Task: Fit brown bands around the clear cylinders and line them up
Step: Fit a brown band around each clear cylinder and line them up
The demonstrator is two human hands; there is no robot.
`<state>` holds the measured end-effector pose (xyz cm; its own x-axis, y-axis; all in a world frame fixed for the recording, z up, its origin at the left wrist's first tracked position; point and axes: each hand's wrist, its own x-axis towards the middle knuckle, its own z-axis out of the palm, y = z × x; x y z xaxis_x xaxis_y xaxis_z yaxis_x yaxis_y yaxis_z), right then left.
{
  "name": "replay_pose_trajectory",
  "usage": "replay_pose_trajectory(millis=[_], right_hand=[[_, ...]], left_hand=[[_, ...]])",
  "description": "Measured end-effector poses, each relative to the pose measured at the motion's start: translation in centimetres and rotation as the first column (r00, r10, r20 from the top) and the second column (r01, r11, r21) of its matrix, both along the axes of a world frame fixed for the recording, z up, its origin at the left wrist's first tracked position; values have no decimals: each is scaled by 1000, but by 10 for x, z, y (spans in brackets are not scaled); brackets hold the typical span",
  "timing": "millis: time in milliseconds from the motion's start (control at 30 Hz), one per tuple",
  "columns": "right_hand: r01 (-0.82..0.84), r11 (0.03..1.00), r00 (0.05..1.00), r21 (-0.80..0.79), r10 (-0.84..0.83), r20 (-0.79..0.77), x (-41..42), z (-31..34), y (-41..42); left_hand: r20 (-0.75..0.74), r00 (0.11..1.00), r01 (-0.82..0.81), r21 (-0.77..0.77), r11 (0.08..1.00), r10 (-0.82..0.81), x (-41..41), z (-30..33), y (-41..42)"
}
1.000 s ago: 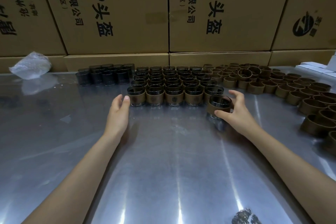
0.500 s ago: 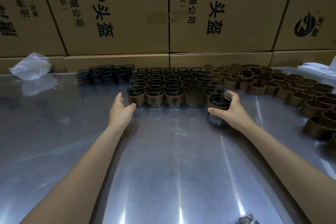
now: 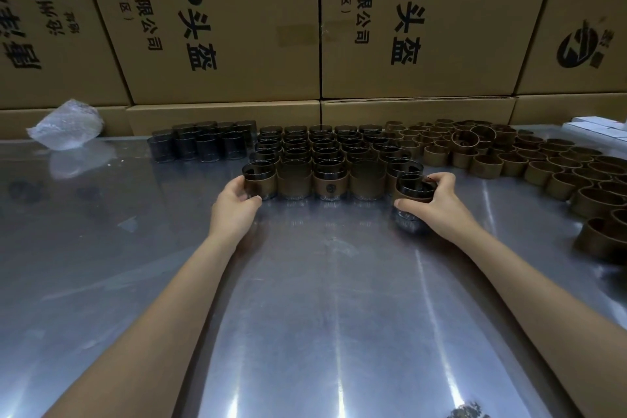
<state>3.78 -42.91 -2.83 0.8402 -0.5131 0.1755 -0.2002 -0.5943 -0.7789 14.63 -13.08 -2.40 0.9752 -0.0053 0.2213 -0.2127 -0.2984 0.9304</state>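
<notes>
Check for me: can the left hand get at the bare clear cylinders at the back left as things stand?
Probably yes. The bare clear cylinders stand behind and left of the left hand, with only open table between; it would first have to release the banded cylinder it touches.

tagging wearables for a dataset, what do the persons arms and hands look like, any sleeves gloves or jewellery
Both forearms are bare all the way to the bottom of the frame, with no sleeve showing. The left hand and the right hand wear no gloves. No watch, bracelet or ring shows on the wrists or the fingers that are visible. The nails look short and unpainted, though the picture is too soft to be sure.
</notes>
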Motion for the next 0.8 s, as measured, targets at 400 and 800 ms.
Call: replay_pose_trajectory(millis=[400,800], right_hand=[[14,999,997,-40,-11,71,2,-5,-1],[35,993,993,-111,-22,118,2,-5,1]], left_hand=[[-21,999,-30,25,999,31,4,-3,0],[11,999,-52,69,996,52,4,-3,0]])
